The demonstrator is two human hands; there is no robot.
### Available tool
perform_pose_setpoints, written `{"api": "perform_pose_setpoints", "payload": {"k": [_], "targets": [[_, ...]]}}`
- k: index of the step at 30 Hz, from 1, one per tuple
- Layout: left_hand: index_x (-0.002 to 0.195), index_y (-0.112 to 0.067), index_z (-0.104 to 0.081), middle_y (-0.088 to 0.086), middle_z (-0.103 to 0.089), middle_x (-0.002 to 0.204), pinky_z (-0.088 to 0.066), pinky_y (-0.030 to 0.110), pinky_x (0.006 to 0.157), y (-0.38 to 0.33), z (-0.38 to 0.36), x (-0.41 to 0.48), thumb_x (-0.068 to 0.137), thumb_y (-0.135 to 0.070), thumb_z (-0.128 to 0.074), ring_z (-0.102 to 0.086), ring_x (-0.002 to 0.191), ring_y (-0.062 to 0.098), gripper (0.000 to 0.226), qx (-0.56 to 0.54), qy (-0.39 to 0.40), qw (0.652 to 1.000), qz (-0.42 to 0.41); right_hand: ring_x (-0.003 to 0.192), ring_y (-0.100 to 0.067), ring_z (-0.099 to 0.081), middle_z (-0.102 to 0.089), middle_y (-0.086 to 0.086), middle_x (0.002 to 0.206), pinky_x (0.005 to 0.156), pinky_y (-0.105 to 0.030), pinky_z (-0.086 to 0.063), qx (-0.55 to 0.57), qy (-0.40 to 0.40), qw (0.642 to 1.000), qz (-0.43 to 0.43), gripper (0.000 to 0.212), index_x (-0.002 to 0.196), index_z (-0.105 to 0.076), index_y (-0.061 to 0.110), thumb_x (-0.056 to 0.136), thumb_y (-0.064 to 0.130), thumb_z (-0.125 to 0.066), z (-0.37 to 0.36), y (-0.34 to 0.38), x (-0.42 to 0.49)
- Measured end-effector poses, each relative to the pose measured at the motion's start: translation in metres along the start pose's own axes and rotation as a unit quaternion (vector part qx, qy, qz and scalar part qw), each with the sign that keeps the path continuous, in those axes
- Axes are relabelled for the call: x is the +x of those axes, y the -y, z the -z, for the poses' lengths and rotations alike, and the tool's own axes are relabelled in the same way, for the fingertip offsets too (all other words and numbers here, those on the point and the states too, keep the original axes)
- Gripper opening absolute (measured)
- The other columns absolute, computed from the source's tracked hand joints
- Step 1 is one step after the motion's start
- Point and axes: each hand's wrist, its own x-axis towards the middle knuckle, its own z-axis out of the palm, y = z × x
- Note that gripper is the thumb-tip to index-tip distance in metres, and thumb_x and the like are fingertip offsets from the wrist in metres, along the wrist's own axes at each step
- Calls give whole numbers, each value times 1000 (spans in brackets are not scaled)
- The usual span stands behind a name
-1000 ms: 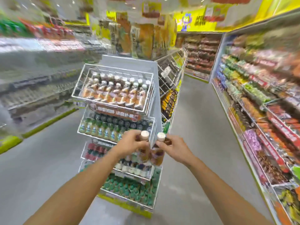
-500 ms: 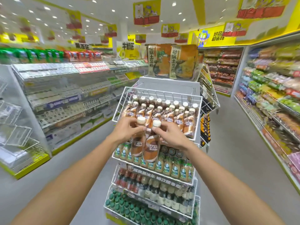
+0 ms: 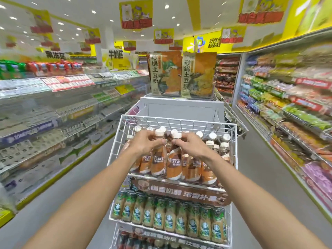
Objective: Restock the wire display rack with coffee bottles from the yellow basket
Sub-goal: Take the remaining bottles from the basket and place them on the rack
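The white wire display rack [image 3: 179, 121] stands straight ahead, its top basket holding several brown Nescafe coffee bottles with cream caps. My left hand [image 3: 146, 143] grips the neck of one coffee bottle [image 3: 158, 161] at the basket's front row. My right hand [image 3: 191, 145] grips the neck of a second coffee bottle [image 3: 173, 164] right beside it. Both bottles stand upright, low inside the basket among the others. The yellow basket is out of view.
Below the top basket, a brown sign [image 3: 179, 192] and a tier of green-labelled bottles [image 3: 168, 215]. Two large orange packs [image 3: 181, 74] sit on top of the rack. Stocked shelves line the left [image 3: 53, 112] and right [image 3: 287, 105] of the grey aisle floor.
Both hands have carried their bottles up from in front of the lower tiers and over the front wire into the top basket. The view has moved closer to the rack.
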Motion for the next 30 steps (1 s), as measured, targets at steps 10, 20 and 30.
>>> {"api": "perform_pose_setpoints", "payload": {"k": [10, 20, 30], "targets": [[84, -5, -72, 2, -70, 70, -47, 29, 60, 40, -34, 62, 84, -51, -76, -59, 57, 12, 46, 42, 103, 994, 8, 57, -5, -52, -56, 7, 69, 54, -23, -40, -102, -43, 986, -122, 34, 81, -59, 13, 102, 40, -63, -17, -18, 20], [49, -19, -54, -13, -48, 31, -38, 26, 51, 65, -50, 87, 76, -56, -81, -46, 39, 7, 53, 59, 99, 993, 15, 93, -29, -65, -67, -13, 100, 72, -28, -43, -151, -102, 967, -178, 28, 100, -67, 3, 100, 32, -68, -30, -11, 33], [51, -21, -49, -9, -41, 38, -38, 28, 54, 58, -51, 84, 74, -56, -82, -40, 41, 13, 54, 89, 90, 992, 21, 53, -14, -46, -50, 0, 63, 48, -29, -36, -182, -69, 961, -195, 40, 65, -47, 16, 100, 22, -66, -29, -13, 46]]}}
